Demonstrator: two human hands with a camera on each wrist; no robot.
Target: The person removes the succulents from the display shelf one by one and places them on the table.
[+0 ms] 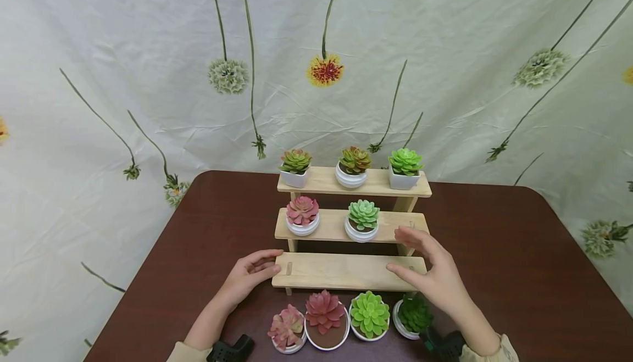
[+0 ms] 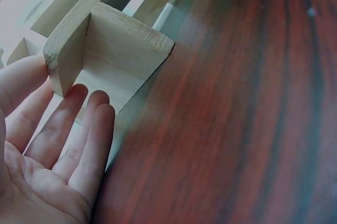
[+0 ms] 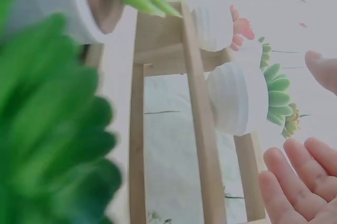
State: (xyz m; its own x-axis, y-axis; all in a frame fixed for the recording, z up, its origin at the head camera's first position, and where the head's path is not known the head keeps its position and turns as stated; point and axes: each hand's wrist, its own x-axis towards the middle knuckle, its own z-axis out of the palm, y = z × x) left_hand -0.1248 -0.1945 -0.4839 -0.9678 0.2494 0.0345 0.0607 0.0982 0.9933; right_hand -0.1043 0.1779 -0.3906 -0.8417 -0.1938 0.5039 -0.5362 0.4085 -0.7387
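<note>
Left grip [image 1: 249, 273], loosely extended, touched the left end of the wooden stand [image 1: 341, 271] on the counter [image 1: 499, 235]; right grip [image 1: 438, 273] hung spread, empty; stand positioning seemed underway, likely next calling for two-sided contact

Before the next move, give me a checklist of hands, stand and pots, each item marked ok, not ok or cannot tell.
1. Left hand at the wooden stand: ok; its fingers touch the left end of the bottom shelf.
2. Right hand free: ok; it holds nothing, thumb and fingers apart.
3. Top-shelf pots upright: ok; three stand there.
4. Room on the middle shelf: ok; two pots stand at left and centre, with space at the right, partly behind the right hand.
5. Front-row pots upright: ok; four stand before the stand.
6. Dark green plant untouched by the right wrist camera: cannot tell; they adjoin in the head view.
</note>
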